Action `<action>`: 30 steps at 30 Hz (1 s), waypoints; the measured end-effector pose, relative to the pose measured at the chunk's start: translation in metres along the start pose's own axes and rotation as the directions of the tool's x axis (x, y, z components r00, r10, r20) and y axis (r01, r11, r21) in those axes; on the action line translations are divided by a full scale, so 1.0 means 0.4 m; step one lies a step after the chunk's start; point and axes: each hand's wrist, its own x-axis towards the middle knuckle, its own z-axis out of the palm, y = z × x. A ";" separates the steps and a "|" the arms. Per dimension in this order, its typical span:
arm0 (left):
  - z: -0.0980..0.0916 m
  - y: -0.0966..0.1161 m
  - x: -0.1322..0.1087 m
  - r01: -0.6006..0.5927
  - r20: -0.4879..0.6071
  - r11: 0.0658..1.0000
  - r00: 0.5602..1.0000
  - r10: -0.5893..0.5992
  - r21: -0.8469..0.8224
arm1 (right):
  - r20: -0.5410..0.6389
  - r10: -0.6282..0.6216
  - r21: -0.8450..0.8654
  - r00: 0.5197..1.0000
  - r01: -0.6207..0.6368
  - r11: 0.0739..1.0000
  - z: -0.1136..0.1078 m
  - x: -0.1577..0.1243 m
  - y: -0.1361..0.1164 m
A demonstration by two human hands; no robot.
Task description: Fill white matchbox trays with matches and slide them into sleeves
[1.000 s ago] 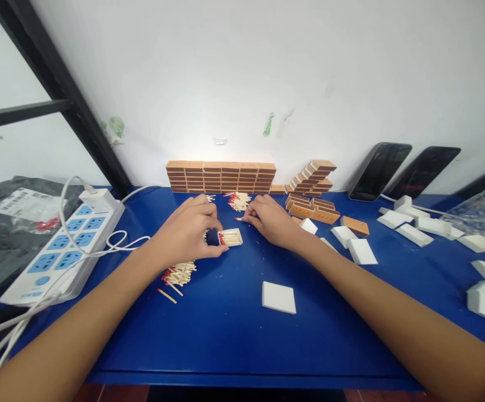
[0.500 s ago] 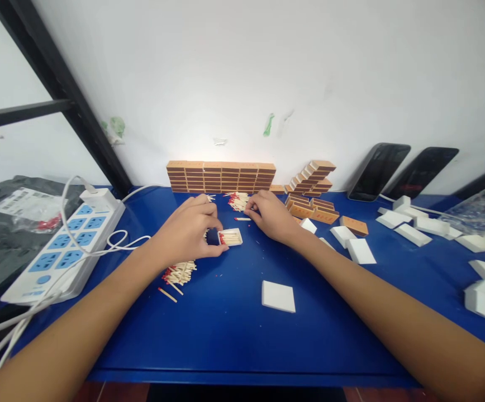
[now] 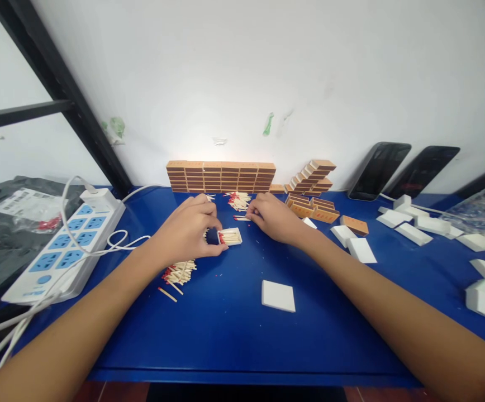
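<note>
My left hand [image 3: 188, 228] is closed around a small matchbox, its thumb at the near side. The white tray [image 3: 231, 237] sticks out to the right, holding several red-tipped matches; the rest of the box is mostly hidden by dark blue and my fingers. Just beyond it, my right hand [image 3: 272, 216] is pinched at the tail end of a match [image 3: 241, 218] low over the table. A loose pile of matches [image 3: 239, 201] lies behind those fingertips. Another pile [image 3: 180, 272] spreads below my left wrist, with a stray match [image 3: 167, 295] beside it.
Stacked matchboxes [image 3: 221, 177] line the wall, with a stepped stack [image 3: 312, 177] to their right. White boxes [image 3: 362, 250] lie scattered on the right, and one [image 3: 278, 296] lies in front. Two phones [image 3: 379, 170] lean at the back. A power strip [image 3: 64, 245] with cables occupies the left.
My right hand has shifted very slightly, and the match at its fingertips now looks like a pair close together. My left hand and the matchbox stay in place.
</note>
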 end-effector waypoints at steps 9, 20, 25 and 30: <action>-0.002 0.000 -0.001 0.002 0.004 1.000 1.000 -0.002 -0.001 | 0.016 -0.056 0.073 0.998 0.054 0.996 0.013 -0.007 -0.002; 0.002 -0.001 -0.001 0.004 -0.017 1.000 1.000 -0.004 0.000 | 0.005 -0.062 0.134 0.998 0.060 0.989 -0.036 -0.036 -0.051; 0.007 -0.005 -0.003 -0.014 -0.029 1.000 0.999 0.014 -0.001 | 0.039 -0.112 0.164 0.993 0.104 0.981 -0.041 -0.068 -0.120; 0.007 -0.004 -0.003 -0.014 -0.026 1.000 1.000 0.014 -0.005 | 0.000 -0.117 0.210 0.993 0.114 0.971 -0.032 -0.069 -0.136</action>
